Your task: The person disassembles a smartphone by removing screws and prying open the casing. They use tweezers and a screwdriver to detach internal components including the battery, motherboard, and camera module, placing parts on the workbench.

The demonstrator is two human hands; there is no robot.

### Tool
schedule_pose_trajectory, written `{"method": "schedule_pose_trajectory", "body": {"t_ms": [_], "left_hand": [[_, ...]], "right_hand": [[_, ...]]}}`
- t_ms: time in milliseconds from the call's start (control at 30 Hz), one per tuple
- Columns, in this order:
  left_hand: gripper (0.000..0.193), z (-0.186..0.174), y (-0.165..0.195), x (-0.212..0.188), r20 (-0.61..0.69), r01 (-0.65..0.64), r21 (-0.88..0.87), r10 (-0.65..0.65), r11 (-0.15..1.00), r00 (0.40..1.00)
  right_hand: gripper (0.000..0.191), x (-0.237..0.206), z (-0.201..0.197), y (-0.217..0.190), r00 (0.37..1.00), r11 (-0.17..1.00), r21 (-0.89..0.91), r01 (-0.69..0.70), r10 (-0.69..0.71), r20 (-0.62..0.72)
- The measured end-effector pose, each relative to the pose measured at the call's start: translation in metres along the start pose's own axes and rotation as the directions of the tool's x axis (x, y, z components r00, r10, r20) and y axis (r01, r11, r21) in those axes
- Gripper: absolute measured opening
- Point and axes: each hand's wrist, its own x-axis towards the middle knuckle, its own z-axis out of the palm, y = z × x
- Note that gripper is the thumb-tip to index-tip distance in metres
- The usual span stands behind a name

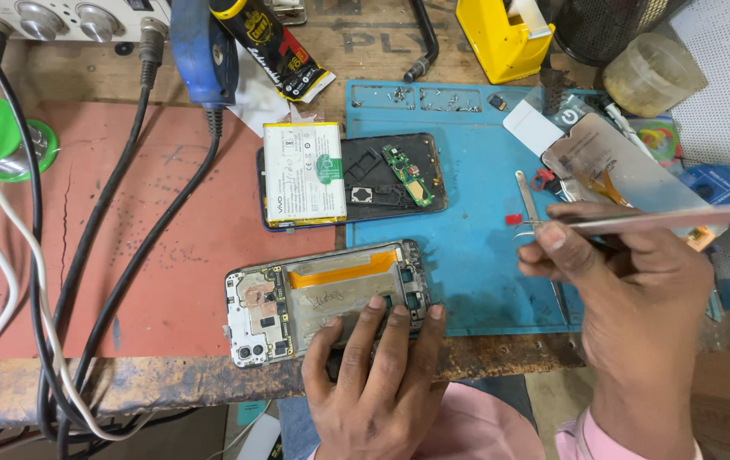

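Opened phone pinned at the near desk edge while a flat panel is lifted clear

Opened phone [326, 302], stripped of its back cover, is lying at the near edge of the worn wooden desk [169, 375], half on the red mat [126, 213]. The left hand [373, 375] is pressing down on it with fingers spread flat across the metal shield, gripping nothing. An orange flex strip and a bare circuit board with camera lenses are showing, all hard, thin and fiddly.

The right hand [629, 281] is hovering over the blue mat [467, 247], thumb and fingers pinching a thin, glossy panel [629, 179] by its edge. Disassembly seems to be the step in hand; the next move probably calls for a steady, light touch on fragile connectors.

Farther off, a second phone body [352, 181] is lying open with its white battery, metal tweezers [525, 196] beside it and a yellow tape holder [501, 34] beyond.
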Motion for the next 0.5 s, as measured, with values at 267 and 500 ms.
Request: {"method": "schedule_pose_trajectory", "body": {"t_ms": [267, 500], "left_hand": [[0.033, -0.004, 0.001, 0.001, 0.016, 0.006, -0.003, -0.006, 1.0, 1.0], [0.031, -0.003, 0.0, 0.001, -0.001, -0.008, 0.012, 0.008, 1.0, 1.0]], "right_hand": [[0.03, -0.026, 0.021, 0.009, 0.976, 1.0, 0.012, 0.013, -0.015, 0.217], [0.018, -0.021, 0.027, 0.012, 0.982, 0.962, -0.257, 0.088, -0.041, 0.182]]}}
